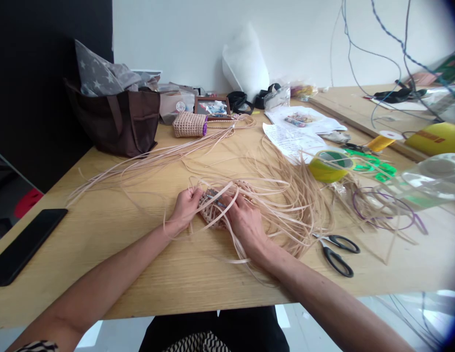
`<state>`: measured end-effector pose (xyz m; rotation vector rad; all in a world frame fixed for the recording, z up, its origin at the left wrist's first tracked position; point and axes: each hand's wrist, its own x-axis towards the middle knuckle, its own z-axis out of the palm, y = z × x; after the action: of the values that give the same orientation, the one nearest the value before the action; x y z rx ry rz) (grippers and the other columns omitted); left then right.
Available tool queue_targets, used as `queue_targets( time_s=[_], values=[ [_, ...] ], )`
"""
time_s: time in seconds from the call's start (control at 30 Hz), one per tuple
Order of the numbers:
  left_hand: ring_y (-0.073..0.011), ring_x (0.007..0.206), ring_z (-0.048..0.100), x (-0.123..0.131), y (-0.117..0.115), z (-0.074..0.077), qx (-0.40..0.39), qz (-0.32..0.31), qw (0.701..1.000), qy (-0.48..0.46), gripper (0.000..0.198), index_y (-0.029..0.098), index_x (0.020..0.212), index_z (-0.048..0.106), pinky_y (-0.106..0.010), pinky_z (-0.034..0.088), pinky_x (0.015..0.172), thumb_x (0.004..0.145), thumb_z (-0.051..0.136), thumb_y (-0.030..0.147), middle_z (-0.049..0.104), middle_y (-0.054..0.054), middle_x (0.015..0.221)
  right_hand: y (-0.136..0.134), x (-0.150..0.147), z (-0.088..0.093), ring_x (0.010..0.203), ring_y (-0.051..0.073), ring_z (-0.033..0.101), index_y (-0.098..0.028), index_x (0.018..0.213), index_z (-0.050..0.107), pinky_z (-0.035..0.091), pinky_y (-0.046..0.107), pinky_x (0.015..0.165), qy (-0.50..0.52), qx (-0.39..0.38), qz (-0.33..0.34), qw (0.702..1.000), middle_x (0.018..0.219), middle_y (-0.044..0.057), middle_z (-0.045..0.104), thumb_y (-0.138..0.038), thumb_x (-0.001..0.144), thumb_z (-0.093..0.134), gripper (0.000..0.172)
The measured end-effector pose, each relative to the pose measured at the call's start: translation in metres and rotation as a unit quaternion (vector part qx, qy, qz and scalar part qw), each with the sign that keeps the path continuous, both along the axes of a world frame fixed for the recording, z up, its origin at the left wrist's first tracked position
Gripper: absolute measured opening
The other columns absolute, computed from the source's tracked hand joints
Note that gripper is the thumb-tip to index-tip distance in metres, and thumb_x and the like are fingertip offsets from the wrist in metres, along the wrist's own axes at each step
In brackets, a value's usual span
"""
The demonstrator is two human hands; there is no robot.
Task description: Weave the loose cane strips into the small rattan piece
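A small, partly woven basket piece point(212, 216) of pale tan strips lies on the table in front of me, with a grey-blue patterned part at its top. My left hand point(186, 209) is closed, thumb and fingers pinching its left end. My right hand point(246, 226) reaches over from the right, its fingers bent onto the top of the piece; strips cross in front and hide some fingertips. Long loose strips point(286, 215) fan out from the piece to the right, looping above and beneath my right hand.
Black-handled scissors point(335, 249) lie right of the strips, near yellow tape point(330, 166) and a clear bottle point(429, 178). A phone point(27, 244) rests at left. Behind are a finished-looking woven pouch point(189, 124), a brown bag point(113, 120), and papers point(293, 139).
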<state>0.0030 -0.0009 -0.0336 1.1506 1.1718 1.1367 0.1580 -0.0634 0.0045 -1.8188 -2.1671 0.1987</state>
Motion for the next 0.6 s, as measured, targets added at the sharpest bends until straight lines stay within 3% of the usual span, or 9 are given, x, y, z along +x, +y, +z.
queue_targets(
  time_s=[0.1,0.2,0.27,0.33,0.43,0.5,0.53,0.6],
  values=[
    [-0.0099,0.055,0.048,0.000,0.000,0.000,0.012,0.005,1.000,0.011,0.039,0.013,0.070,0.058,-0.021,0.038,0.053,0.069,0.064,0.052,0.056,0.001,0.062,0.005,0.009,0.002,0.087,0.021,0.063,-0.021,0.120,0.056,0.050,0.029,0.068,0.046,0.044,0.054,0.997,0.110,0.012,0.061,-0.030,0.090,0.044,0.034],
    [-0.0107,0.057,0.050,-0.002,0.000,-0.003,0.019,0.001,1.000,0.016,0.039,0.013,0.074,0.060,-0.021,0.039,0.055,0.072,0.061,0.051,0.058,0.000,0.064,0.003,0.029,0.017,0.099,0.019,0.059,-0.021,0.119,0.058,0.049,0.029,0.080,0.122,0.070,0.187,0.972,0.114,0.010,0.060,-0.029,0.088,0.049,0.033],
    [-0.0109,0.058,0.051,-0.004,0.000,-0.005,0.031,0.005,0.999,0.023,0.038,0.013,0.075,0.060,-0.021,0.040,0.055,0.073,0.060,0.051,0.059,0.000,0.065,-0.007,0.050,0.033,0.090,0.016,0.061,-0.021,0.117,0.059,0.050,0.028,0.076,0.152,0.043,0.238,0.958,0.106,0.008,0.063,-0.028,0.087,0.051,0.032],
    [-0.0103,0.059,0.050,-0.006,0.002,-0.006,0.060,0.008,0.997,0.037,0.037,0.013,0.073,0.059,-0.021,0.040,0.056,0.074,0.060,0.049,0.058,0.000,0.065,-0.022,0.076,0.047,0.075,0.014,0.061,-0.021,0.114,0.062,0.049,0.026,0.067,0.170,0.012,0.244,0.955,0.092,0.006,0.065,-0.031,0.087,0.053,0.030],
    [-0.0096,0.058,0.051,-0.008,0.003,-0.004,0.094,-0.016,0.994,0.045,0.031,0.012,0.074,0.061,-0.020,0.041,0.057,0.071,0.065,0.043,0.059,0.001,0.065,-0.042,0.123,0.056,0.076,0.016,0.063,-0.025,0.107,0.065,0.050,0.028,0.065,0.201,0.047,0.171,0.963,0.091,0.006,0.067,-0.039,0.081,0.060,0.030],
    [-0.0109,0.060,0.055,-0.008,0.003,-0.001,0.098,-0.031,0.994,0.046,0.027,0.012,0.078,0.064,-0.021,0.044,0.058,0.068,0.069,0.036,0.062,-0.001,0.067,-0.045,0.153,0.050,0.078,0.018,0.063,-0.024,0.108,0.064,0.049,0.031,0.068,0.198,0.143,0.006,0.970,0.094,0.009,0.068,-0.041,0.081,0.059,0.033],
    [-0.0121,0.061,0.057,-0.008,0.002,0.001,0.106,-0.032,0.992,0.057,0.025,0.012,0.080,0.066,-0.022,0.045,0.060,0.068,0.069,0.034,0.064,-0.002,0.070,-0.043,0.166,0.044,0.076,0.018,0.062,-0.022,0.106,0.066,0.048,0.032,0.068,0.141,0.168,-0.083,0.972,0.093,0.012,0.068,-0.040,0.081,0.058,0.032],
    [-0.0149,0.068,0.061,-0.008,-0.002,0.006,0.165,-0.022,0.980,0.109,0.020,0.013,0.081,0.069,-0.025,0.049,0.065,0.070,0.066,0.029,0.068,-0.006,0.076,-0.036,0.187,0.028,0.073,0.022,0.060,-0.017,0.104,0.068,0.046,0.036,0.065,-0.001,0.135,-0.178,0.975,0.088,0.014,0.067,-0.037,0.080,0.056,0.033]
  ],
)
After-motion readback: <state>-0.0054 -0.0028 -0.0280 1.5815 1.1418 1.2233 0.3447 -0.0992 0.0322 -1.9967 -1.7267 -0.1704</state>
